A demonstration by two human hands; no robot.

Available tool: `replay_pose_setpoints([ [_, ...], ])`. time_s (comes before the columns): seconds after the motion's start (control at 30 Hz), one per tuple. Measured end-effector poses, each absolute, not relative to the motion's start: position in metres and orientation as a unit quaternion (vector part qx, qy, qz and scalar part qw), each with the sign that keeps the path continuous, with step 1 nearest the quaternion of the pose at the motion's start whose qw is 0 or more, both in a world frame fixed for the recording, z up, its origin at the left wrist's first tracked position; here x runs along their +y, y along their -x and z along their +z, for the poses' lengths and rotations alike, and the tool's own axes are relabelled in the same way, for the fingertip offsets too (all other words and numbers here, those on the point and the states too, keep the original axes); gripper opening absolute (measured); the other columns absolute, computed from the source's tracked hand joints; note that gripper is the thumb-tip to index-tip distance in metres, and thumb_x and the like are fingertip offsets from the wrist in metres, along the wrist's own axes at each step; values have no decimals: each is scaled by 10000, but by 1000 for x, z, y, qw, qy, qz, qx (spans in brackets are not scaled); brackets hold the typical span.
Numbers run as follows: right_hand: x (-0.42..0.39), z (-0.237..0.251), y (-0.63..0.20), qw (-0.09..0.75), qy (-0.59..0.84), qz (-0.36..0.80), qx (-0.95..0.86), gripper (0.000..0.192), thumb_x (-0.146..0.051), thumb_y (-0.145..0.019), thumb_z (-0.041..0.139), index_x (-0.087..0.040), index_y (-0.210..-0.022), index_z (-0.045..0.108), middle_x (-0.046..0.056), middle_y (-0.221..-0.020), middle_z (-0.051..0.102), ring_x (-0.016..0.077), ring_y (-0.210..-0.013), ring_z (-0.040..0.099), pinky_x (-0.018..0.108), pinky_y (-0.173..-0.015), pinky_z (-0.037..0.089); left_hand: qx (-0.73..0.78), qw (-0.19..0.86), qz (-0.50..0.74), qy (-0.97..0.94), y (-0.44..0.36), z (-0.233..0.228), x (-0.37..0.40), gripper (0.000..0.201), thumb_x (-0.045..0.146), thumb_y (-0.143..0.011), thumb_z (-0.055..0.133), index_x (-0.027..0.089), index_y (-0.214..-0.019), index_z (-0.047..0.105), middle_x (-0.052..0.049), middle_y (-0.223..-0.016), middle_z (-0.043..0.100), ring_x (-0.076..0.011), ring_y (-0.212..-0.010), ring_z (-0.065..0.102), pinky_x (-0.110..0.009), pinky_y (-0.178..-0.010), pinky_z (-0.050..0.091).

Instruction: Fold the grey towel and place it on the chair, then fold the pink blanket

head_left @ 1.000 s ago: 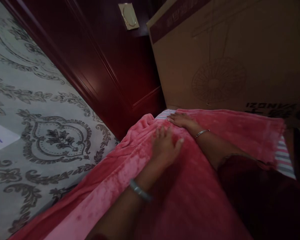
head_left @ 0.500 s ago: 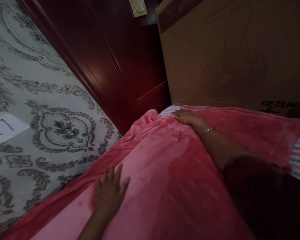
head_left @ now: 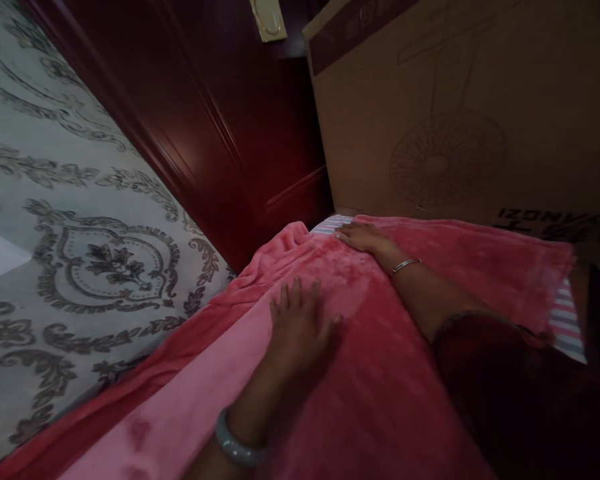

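Both hands lie flat on a pink fleece blanket [head_left: 380, 373] that covers the surface in front of the person and drapes off its left edge toward the floor. Left hand [head_left: 300, 327] is palm down near the middle of the blanket, fingers spread and pointing away from the camera, thumb out to the right — gripping nothing, just pressing on the fabric. A pale jade-coloured bangle [head_left: 237, 448] sits on the left wrist at the bottom of the frame. Right hand [head_left: 363, 237] is further out, at the blanket's far edge, palm down with fingers held close together and pointing left; a thin metal bangle [head_left: 405, 266] is on that wrist. Just past the right fingertips a strip of striped sheet [head_left: 333, 225] shows from under the blanket, and more of it at the right side. A large cardboard box [head_left: 460, 113] with a fan drawing stands upright right behind the blanket's far edge. Left of the box — dark red wood panelling [head_left: 220, 120]. Grey patterned carpet [head_left: 80, 253] fills the left side.
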State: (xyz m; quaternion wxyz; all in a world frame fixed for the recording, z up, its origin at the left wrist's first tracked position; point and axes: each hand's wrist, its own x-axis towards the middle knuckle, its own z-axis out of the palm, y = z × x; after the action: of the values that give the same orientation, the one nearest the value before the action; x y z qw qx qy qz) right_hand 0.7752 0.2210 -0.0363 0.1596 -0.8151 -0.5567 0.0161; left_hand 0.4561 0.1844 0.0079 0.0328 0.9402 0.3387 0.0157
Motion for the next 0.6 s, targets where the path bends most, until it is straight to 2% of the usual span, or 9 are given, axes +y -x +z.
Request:
replay_pose_setpoints([
  [0.13, 221, -38, -777, 173, 803, 10, -570, 605, -538, -1018, 227, -242, -1481, 479, 61, -1557, 413, 289, -1422, 380, 498, -1153, 311, 341, 25, 18, -940, -452, -23, 176, 725, 628, -927, 411, 316, -1567, 272, -99, -1673, 127, -422, -1518, 68, -671, -1163, 139],
  [0.27, 222, -27, -780, 183, 814, -10, -551, 595, -497, -1019, 280, -199, -1508, 439, 99, -1525, 455, 263, -1392, 425, 426, -1142, 333, 338, 15, 26, -941, -446, -27, 177, 731, 629, -919, 426, 310, -1563, 289, -111, -1668, 151, -439, -1509, 104, -676, -1157, 146],
  [0.43, 215, -14, -786, 168, 848, -24, -502, 574, -508, -1027, 229, -264, -1496, 453, 86, -1548, 424, 316, -1415, 385, 588, -1149, 251, 339, 21, 32, -940, -450, -24, 177, 740, 630, -910, 431, 292, -1558, 313, -129, -1660, 174, -445, -1505, 117, -678, -1155, 148],
  [0.6, 204, -27, -788, 144, 868, 21, -475, 541, -495, -1012, 302, -272, -1468, 492, 68, -1577, 375, 311, -1407, 407, 547, -1116, 350, 336, 29, 38, -940, -449, -24, 177, 747, 640, -900, 438, 294, -1553, 326, -122, -1659, 186, -446, -1505, 121, -684, -1158, 132],
])
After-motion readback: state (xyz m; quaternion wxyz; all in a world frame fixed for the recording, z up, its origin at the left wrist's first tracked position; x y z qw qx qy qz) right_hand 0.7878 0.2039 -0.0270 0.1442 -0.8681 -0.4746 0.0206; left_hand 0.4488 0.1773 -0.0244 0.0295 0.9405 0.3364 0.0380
